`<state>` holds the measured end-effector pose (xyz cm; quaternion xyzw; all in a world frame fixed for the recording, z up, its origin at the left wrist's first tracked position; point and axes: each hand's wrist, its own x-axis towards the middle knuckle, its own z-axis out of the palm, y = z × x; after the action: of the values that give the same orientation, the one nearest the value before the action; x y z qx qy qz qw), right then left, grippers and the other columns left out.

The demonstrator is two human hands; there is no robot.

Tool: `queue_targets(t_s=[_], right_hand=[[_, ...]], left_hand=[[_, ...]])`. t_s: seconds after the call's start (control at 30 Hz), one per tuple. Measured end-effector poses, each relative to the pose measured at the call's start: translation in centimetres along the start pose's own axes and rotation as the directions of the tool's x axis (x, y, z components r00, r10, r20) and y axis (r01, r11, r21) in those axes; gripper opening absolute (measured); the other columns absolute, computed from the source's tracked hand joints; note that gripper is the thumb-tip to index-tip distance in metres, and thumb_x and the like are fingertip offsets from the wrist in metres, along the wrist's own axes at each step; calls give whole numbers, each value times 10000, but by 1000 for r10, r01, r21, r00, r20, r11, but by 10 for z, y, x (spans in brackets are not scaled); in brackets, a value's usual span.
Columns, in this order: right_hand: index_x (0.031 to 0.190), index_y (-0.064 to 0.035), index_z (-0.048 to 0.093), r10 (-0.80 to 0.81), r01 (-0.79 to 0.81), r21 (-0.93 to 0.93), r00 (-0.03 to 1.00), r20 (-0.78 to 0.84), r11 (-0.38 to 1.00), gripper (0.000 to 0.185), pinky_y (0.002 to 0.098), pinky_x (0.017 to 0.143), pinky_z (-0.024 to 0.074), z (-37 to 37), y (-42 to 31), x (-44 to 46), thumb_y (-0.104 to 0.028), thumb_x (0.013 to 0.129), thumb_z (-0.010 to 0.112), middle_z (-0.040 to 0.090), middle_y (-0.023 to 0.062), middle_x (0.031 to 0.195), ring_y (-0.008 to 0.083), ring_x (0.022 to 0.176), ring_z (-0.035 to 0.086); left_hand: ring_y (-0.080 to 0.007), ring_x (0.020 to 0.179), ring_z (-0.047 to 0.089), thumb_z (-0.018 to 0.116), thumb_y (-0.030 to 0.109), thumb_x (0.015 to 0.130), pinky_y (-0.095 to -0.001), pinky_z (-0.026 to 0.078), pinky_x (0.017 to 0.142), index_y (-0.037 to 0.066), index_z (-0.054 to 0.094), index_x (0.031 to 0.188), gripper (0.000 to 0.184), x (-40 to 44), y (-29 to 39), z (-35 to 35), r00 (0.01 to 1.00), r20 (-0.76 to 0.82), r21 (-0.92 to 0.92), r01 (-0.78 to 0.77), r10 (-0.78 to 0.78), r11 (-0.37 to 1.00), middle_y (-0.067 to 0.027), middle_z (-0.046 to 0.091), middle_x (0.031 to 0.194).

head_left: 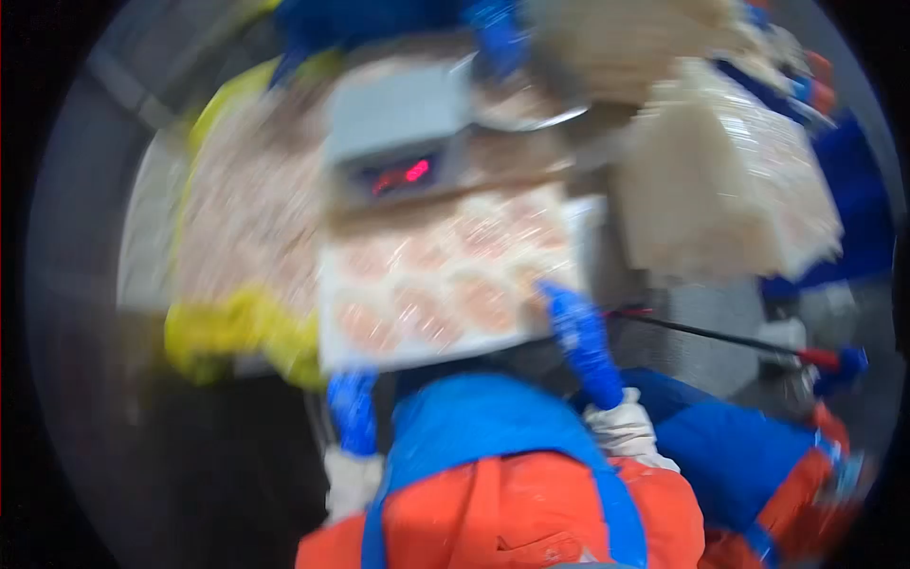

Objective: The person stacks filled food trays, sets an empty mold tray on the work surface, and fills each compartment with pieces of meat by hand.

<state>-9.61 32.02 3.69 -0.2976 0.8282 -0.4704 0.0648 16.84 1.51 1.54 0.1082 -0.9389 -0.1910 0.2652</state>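
A white tray (389,358) lined with film holds two rows of flat pinkish pieces (422,318). At the tray's near left corner is my left hand (354,403) in a blue glove, its fingers hidden or blurred by motion. My right hand (572,322), also blue-gloved, reaches over the tray's right side, its fingertips at the last piece (531,284) of the near row; motion blur hides whether it grips anything. A grey scale (398,119) with red lit digits stands just behind the tray.
To the left lies a heap of pinkish pieces (251,199) in a yellow-edged container (223,332). Brown sheets (697,194) and a film-covered stack (782,156) are at the right. A metal bowl (531,123) sits behind. People in blue and orange (749,465) stand nearby.
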Motion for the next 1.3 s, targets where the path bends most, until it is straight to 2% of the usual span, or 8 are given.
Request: queue_targets(t_s=[0.07,0.13,0.37,0.6,0.67,0.97,1.17,1.3], right_hand=[[1308,-39,593,1,-2,-29,1000,-27,1000,367,358,995,433,-9,-21,5,-230,1006,507,634,147,1257,248,1117,608],[1310,-41,592,42,-44,-60,999,-33,997,373,347,972,446,-22,-39,8,-242,1006,512,633,145,1261,229,1097,618],[1563,-84,118,-56,250,480,923,-382,841,727,297,828,509,-114,-93,63,-316,1006,523,653,109,1228,177,911,659],[1316,-1,572,-237,271,17,868,-436,962,396,340,880,503,-97,-80,53,-244,1005,539,671,128,1176,220,1001,651],[1277,-30,602,-208,99,-284,898,-387,954,377,379,871,505,-73,-37,29,-264,986,555,675,146,1154,281,992,654],[1102,-49,684,199,-310,-354,928,-315,882,268,381,709,512,-24,46,-35,-252,973,566,689,133,926,283,799,659],[1115,-60,659,643,-473,573,756,-126,669,279,256,601,472,-42,4,-19,-283,1006,531,634,-5,860,116,670,598],[1188,-67,612,619,-349,858,784,48,376,294,287,698,525,-34,30,-46,-282,996,550,649,58,1035,149,858,631]], left_hand=[[-315,933,602,576,62,893,-394,502,802,-19,647,1034,178,-11,-5,8,892,178,-315,451,-414,835,-147,667,985],[-292,1010,594,618,58,882,-353,512,848,-53,574,1170,312,-9,-2,18,517,329,-825,564,-790,25,-149,632,1087],[-277,1099,567,647,54,879,-350,493,927,-65,486,1303,468,-65,-95,83,543,-126,-633,600,-831,488,-153,558,1252],[-306,1201,529,639,107,913,-384,472,984,-42,426,1388,541,-13,-71,27,830,-256,-203,455,-496,867,-183,464,1409],[-340,1154,575,596,188,955,-415,501,949,-29,440,1364,488,19,-24,13,637,324,-918,391,-699,-69,-194,548,1313],[-310,791,688,537,336,975,-373,578,587,9,514,1227,414,62,-8,-6,562,550,-815,523,-618,-250,-203,656,1019],[-325,843,684,540,316,973,-373,577,637,-16,438,1321,492,40,-21,11,709,315,-842,516,-631,159,-206,654,1061],[-319,812,677,529,307,983,-382,574,673,-18,484,1287,447,49,12,-11,514,558,-830,362,-652,-425,-227,659,1087]])
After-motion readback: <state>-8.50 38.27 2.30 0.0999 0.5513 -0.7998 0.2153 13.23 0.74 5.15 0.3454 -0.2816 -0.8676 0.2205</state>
